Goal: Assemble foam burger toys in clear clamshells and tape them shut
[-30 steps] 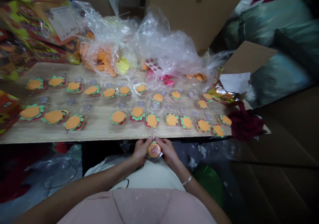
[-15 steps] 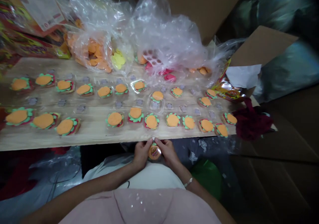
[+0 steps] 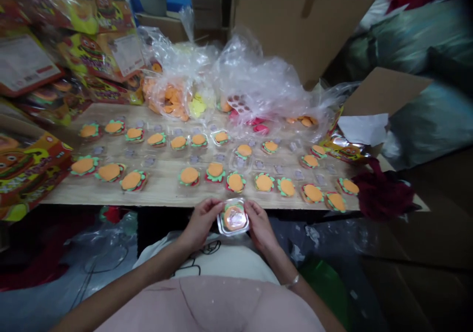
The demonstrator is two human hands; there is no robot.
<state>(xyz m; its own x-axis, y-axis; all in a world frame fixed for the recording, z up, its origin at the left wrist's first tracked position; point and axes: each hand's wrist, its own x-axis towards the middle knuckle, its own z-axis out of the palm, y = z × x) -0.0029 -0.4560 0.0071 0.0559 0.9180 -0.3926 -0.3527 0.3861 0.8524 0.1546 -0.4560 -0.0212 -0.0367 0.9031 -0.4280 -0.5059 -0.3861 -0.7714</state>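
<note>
Between my two hands, just off the table's front edge, is a clear plastic burger pack point(image 3: 234, 217) with an orange, burger-shaped piece inside. My left hand point(image 3: 202, 222) pinches its left side, and my right hand point(image 3: 261, 223) grips the right side. On the wooden table point(image 3: 162, 197) beyond lie rows of open clear packs, many filled with burger pieces that have orange tops and green frills. The closest of these is a burger piece point(image 3: 235, 182) straight ahead of my hands. Smaller greyish pieces show in the clear lids between the rows.
Plastic bags hold orange pieces point(image 3: 172, 100) and yellow pieces point(image 3: 197, 105) at the back. Printed burger boxes point(image 3: 29, 164) are stacked on the left. An open carton point(image 3: 384, 93) and a dark red cloth point(image 3: 384, 189) sit at the right end.
The pack between my hands has turned, now showing its wide, flat clear face. My hands are farther apart at its sides. The view has shifted, showing more boxes on the left.
</note>
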